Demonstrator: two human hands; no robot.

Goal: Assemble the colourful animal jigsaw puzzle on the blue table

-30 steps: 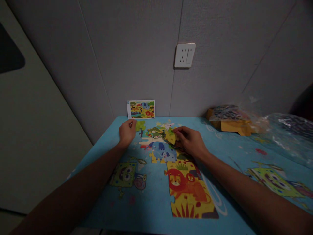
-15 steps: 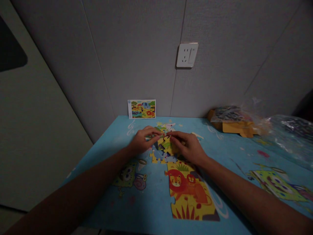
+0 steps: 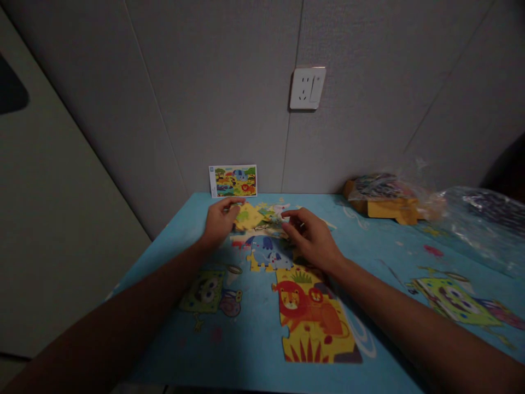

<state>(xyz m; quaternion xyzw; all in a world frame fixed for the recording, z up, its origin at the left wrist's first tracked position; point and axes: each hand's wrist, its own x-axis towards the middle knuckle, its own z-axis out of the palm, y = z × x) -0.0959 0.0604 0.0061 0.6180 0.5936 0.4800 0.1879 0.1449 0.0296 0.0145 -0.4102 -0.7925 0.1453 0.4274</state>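
My left hand (image 3: 220,220) grips a yellow puzzle piece (image 3: 248,216) with a green patch, tilted up over the far part of the table. To its right, my right hand (image 3: 308,234) hovers with thumb and fingers apart and nothing visible between them. Loose puzzle pieces (image 3: 280,208) lie behind and between the hands. Nearer me, a joined section with blue elephants (image 3: 264,254) lies flat, its right side partly hidden by my right hand. Just in front of it is a joined lion section (image 3: 314,323) on a yellow ground.
A small picture card (image 3: 233,181) leans on the wall at the table's back edge. At the back right are an orange-yellow box (image 3: 391,210) and a crumpled clear plastic bag (image 3: 484,224). The blue table cover (image 3: 246,350) carries printed cartoon figures. A wall socket (image 3: 307,88) sits above.
My hands have parted. My left hand has moved left with the yellow piece, uncovering the elephant section, while my right hand's fingers have spread. The view has shifted slightly.
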